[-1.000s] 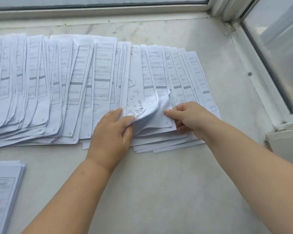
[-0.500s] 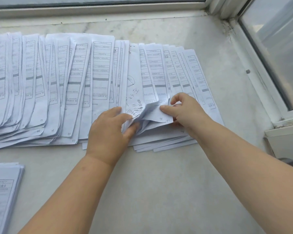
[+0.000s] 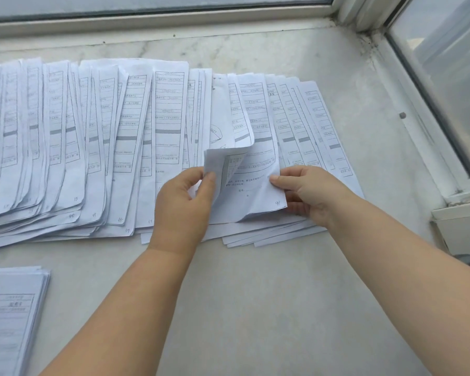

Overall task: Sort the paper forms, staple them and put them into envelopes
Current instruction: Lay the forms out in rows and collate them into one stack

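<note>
A long fan of printed paper forms (image 3: 92,147) lies overlapped across the marble sill, with handwritten numbers at their lower corners. My left hand (image 3: 182,202) pinches the lower corner of one sheet (image 3: 215,164) and folds it up and back, so its blank underside shows. My right hand (image 3: 307,194) pinches the right edge of the form (image 3: 255,191) beneath it, which is marked 91 at its lower right corner. A separate neat stack of forms (image 3: 11,316) lies at the lower left. No stapler or envelope is in view.
The marble sill (image 3: 255,294) is bounded by a window frame (image 3: 158,17) at the back and another window frame (image 3: 418,109) on the right. A small dark bit (image 3: 402,115) lies near the right frame. A white ledge (image 3: 459,218) juts in at right.
My left hand has lifted the sheet's corner higher and folded it back further. The form marked 91 under it is now exposed, and my right hand has shifted to pinch its right edge.
</note>
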`<state>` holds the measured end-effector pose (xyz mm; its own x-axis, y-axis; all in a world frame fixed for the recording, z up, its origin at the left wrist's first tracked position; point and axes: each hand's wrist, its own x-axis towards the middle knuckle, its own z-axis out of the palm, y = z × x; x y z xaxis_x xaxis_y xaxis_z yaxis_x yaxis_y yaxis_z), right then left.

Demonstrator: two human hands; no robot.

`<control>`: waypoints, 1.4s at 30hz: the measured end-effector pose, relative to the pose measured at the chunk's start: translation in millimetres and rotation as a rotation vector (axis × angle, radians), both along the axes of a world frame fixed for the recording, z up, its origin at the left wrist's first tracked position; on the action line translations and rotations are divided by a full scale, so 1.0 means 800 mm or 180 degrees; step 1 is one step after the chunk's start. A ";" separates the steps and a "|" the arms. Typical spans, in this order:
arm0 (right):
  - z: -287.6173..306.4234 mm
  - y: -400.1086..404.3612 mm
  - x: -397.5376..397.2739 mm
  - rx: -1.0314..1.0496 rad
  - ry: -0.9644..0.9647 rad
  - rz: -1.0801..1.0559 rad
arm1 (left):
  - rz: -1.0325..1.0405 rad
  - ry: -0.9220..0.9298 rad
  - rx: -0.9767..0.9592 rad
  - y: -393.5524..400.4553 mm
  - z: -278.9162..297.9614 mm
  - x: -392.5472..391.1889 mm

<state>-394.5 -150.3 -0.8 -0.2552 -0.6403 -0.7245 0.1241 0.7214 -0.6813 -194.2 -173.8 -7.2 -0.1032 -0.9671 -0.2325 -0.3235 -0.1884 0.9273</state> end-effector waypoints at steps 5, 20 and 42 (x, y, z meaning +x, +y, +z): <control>0.002 -0.010 0.003 0.0023 0.0524 0.0217 | 0.0322 0.0122 0.0340 -0.008 -0.004 -0.001; -0.006 -0.027 0.015 0.0167 0.1273 0.0410 | 0.0262 -0.0131 0.0256 -0.012 -0.016 0.000; 0.001 -0.016 0.013 -0.0306 0.2718 0.1044 | 0.0030 -0.0843 -0.0205 -0.014 -0.029 -0.010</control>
<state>-384.5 -163.4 -0.1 -0.4742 -0.8227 -0.3134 -0.6496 0.5672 -0.5063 -202.4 -184.7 -30.2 -0.0380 -0.9814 -0.1881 -0.5549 -0.1358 0.8207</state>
